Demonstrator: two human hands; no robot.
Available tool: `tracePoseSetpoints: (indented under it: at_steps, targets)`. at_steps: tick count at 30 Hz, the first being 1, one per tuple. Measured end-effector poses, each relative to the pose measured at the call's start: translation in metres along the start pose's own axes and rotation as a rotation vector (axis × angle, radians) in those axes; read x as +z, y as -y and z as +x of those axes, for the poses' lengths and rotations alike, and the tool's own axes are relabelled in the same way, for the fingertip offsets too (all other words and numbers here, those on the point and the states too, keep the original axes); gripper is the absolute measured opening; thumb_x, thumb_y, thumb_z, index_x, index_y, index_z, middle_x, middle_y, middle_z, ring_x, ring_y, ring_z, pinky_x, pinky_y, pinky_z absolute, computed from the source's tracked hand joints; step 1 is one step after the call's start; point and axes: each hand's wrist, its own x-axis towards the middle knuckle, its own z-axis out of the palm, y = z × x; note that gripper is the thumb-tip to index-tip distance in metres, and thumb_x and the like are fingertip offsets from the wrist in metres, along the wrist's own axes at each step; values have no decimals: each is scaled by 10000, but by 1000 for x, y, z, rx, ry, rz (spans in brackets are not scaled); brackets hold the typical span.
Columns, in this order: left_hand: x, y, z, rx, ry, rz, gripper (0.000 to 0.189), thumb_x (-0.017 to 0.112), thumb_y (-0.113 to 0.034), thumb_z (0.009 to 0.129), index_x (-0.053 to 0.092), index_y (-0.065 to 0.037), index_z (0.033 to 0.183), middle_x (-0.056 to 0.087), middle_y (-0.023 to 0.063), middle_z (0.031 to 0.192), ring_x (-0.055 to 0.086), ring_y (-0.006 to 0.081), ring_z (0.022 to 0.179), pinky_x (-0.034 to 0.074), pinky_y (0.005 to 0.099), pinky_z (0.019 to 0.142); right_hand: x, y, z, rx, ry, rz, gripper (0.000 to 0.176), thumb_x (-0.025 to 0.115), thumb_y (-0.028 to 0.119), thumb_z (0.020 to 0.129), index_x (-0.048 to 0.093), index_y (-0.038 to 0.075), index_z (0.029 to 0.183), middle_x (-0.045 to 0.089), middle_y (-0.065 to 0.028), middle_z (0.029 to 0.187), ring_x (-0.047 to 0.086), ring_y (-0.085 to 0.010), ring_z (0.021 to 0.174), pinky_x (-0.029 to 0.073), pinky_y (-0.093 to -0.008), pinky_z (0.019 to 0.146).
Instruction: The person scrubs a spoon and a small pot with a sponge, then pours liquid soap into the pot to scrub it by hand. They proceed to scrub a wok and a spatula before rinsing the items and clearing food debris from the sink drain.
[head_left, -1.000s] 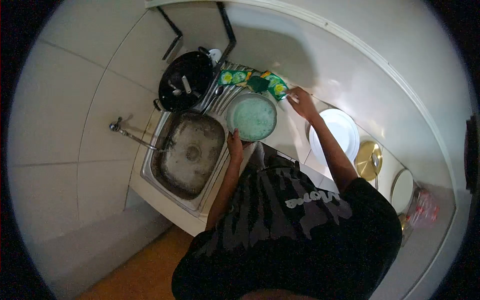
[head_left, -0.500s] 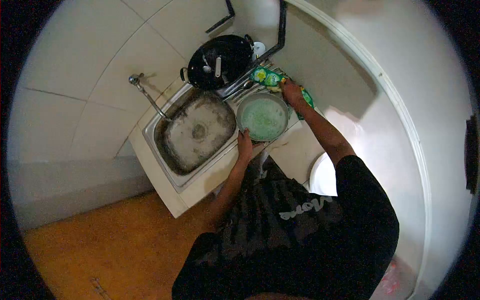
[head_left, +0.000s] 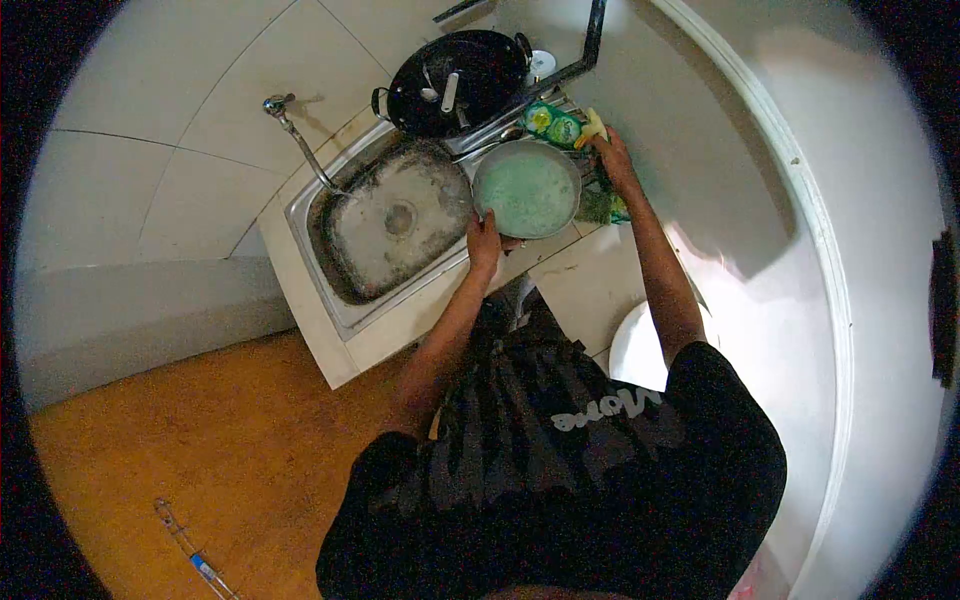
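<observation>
From where I stand, the pale-tiled counter (head_left: 565, 280) is the broadest thing here, with a stained, rectangular steel sink (head_left: 370, 230) let into it. Taking the bowl as the clock's centre, the sink lies towards nine o'clock and a big, round, black two-handled pan (head_left: 410, 100) at eleven, pale utensils inside it. A round white plate (head_left: 638, 345) shows at five o'clock, partly behind the right arm. The round, grey-rimmed bowl (head_left: 577, 188), filled with pale green, frothy liquid, sits between sink and right hand, by the sink's edge. At its seven o'clock the left hand (head_left: 483, 243) has its fingers clamped on it, thumb by the rim and some fingertips showing beneath. The right hand (head_left: 613, 160) is at two o'clock, beside a shiny green-and-yellow packet (head_left: 552, 125) and a small pale-yellow piece (head_left: 592, 128); its fingers are at that piece, but I can't tell whether they have closed on it. To do this well, I'd hold the bowl level and firm from below, since the liquid would probably slop if it tipped, and reach with the right forearm well clear of the rim.
</observation>
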Motion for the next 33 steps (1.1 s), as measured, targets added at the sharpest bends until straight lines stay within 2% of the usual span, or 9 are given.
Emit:
tracePoseSetpoints:
  at_steps: [2, 6, 9, 12, 15, 17, 19, 25, 33]
  targets:
    - [10, -31, -6, -166, -103, 43, 548, 451, -356, 947, 299, 19, 1318, 586, 195, 917, 639, 281, 576, 584, 378, 525, 4, 13, -11, -155, -63, -159, 434, 516, 352, 916, 512, 60, 1236, 578, -109, 1151, 542, -207, 1026, 414, -317, 885]
    - [10, -14, 21, 25, 11, -116, 556, 461, -391, 939, 351, 49, 1261, 606, 221, 889, 644, 286, 669, 575, 392, 534, 11, 65, -46, -188, -99, -298, 462, 518, 420, 914, 563, 42, 1175, 605, -98, 1105, 572, -218, 970, 426, -332, 873]
    - [8, 24, 51, 819, -89, 732, 549, 474, -400, 933, 373, 42, 1241, 608, 225, 918, 650, 282, 744, 577, 383, 547, 12, 108, -66, -194, 64, -158, 447, 510, 423, 914, 602, 30, 1106, 641, -177, 993, 596, -301, 951, 441, -353, 846]
    - [28, -3, 47, 104, -113, 107, 526, 491, -410, 921, 397, 24, 1202, 607, 215, 918, 652, 279, 789, 591, 384, 583, 17, 123, -70, -291, -68, -202, 435, 500, 407, 921, 594, 25, 1108, 642, -185, 976, 603, -301, 907, 446, -344, 824]
    - [26, 3, 60, 477, 75, 174, 574, 520, -425, 902, 380, 23, 1232, 614, 222, 941, 648, 305, 837, 598, 405, 641, 13, 100, -55, -335, -246, -320, 419, 473, 389, 937, 592, 23, 1103, 640, -190, 962, 600, -309, 878, 450, -368, 810]
    - [36, -28, 52, 3, 83, -283, 593, 549, -421, 888, 364, 23, 1236, 595, 237, 1000, 647, 320, 834, 602, 416, 632, 0, 109, -54, -263, -185, -372, 405, 477, 370, 935, 590, 16, 1097, 630, -191, 971, 592, -316, 881, 448, -387, 812]
    - [33, -38, 53, -8, 68, -208, 590, 563, -422, 880, 370, 17, 1224, 586, 232, 1026, 647, 319, 838, 602, 414, 632, -8, 113, -55, -187, -118, -423, 390, 481, 350, 933, 588, 10, 1091, 621, -192, 981, 584, -323, 884, 445, -406, 813]
    - [24, -47, 49, -197, -67, -295, 640, 599, -439, 856, 375, -17, 1282, 604, 169, 1009, 650, 275, 825, 586, 405, 691, -14, 114, -57, -854, -461, -684, 270, 566, 50, 831, 561, -16, 1093, 576, -197, 1054, 547, -385, 946, 435, -438, 850]
    - [-102, -34, -6, 309, -78, -61, 392, 535, -327, 931, 579, 24, 1100, 590, 56, 857, 555, 133, 726, 469, 279, 626, 30, 126, -63, -656, -323, -283, 397, 461, 108, 931, 419, 40, 1319, 496, -201, 1279, 505, -334, 1156, 401, -399, 955]
